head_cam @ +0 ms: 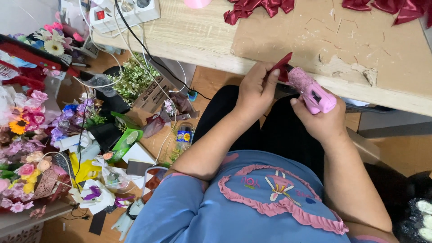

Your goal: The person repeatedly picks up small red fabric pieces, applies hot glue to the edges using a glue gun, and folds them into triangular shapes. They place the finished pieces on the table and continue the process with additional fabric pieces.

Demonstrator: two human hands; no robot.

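While my left hand [256,92] pinches a red ribbon piece [281,66] steady, my right hand [320,119] grips the pink glue gun [310,90]. Its nozzle meets the ribbon near the table [216,45] edge, so I can reach it.

Pink glue gun [312,91], nozzle against folded dark-red ribbon piece [281,66]
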